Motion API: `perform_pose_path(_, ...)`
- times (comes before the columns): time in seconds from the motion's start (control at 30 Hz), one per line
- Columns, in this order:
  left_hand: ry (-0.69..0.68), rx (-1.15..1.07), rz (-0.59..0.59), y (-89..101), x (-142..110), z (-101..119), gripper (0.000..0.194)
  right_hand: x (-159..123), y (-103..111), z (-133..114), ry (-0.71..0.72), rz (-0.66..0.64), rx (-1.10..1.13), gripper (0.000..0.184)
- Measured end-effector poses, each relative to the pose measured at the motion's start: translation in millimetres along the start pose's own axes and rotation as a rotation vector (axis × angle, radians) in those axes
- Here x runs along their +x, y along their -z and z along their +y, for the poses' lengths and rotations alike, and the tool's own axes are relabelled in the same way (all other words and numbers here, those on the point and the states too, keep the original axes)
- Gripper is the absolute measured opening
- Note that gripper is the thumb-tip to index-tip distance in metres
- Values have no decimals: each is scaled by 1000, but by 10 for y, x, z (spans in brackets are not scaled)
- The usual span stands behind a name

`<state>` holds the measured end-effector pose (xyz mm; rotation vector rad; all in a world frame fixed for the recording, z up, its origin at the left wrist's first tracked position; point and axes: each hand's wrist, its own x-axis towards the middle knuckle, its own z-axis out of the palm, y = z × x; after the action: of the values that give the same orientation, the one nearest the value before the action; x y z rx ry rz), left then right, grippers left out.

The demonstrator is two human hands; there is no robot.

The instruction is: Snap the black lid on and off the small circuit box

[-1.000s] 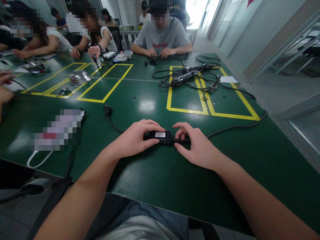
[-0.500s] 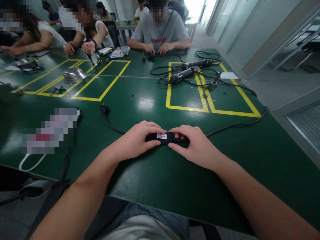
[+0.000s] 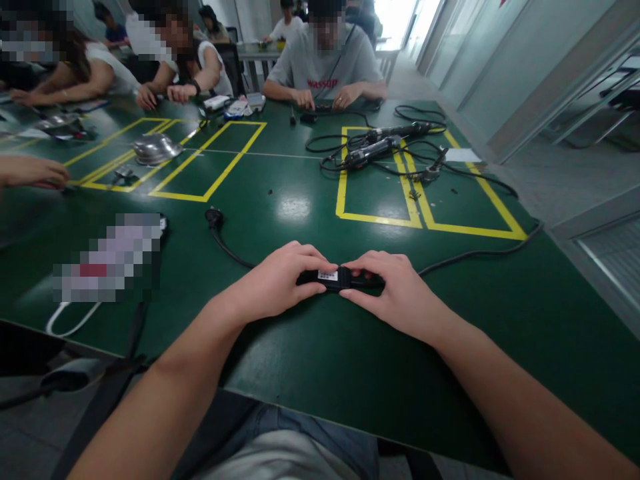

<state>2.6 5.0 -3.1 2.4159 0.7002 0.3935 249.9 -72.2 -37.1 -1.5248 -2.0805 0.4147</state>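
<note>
A small black device [image 3: 334, 277] with a white label lies on the green table [image 3: 310, 347] just in front of me. My left hand [image 3: 277, 280] curls round its left end, thumb beneath and fingers over the top. My right hand [image 3: 395, 290] grips its right end the same way. A black cable [image 3: 475, 253] runs from the device to the right across the table. Another black cord with a plug [image 3: 215, 219] comes in from the left behind my left hand.
Yellow tape rectangles [image 3: 380, 217] mark the table. Black corded tools [image 3: 373, 152] and coiled cables lie at the far right. A metal dish [image 3: 155, 148] sits far left. A blurred-out object [image 3: 113, 257] lies near left. Several people sit along the far and left edges.
My two hands have closed in toward each other over the device, so less of it shows between them. A neighbour's hand has come into view at the left edge.
</note>
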Motion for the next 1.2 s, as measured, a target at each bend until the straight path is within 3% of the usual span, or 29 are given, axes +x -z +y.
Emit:
perform_pose_path(0.4, -19, 50, 12, -22, -17, -23, 32, -1, -34, -12, 7, 19, -33, 22)
perform_pose_path(0.8, 99, -148, 108, 2, 4, -16, 30, -9, -59, -41, 0, 35, -45, 33)
perform_pose_path(0.93, 205, 48, 211, 0, 28, -102, 16, -17, -43, -30, -8, 37, -7, 23)
perform_pose_path(1.03, 278, 203, 198, -1, 33, -190, 9, -16, -2, -18, 6, 12, 3, 7)
perform_pose_path(1.2, 150, 246, 230, 48, -34, -199, 7, -6, 76, -2, 15, -40, 3, 4)
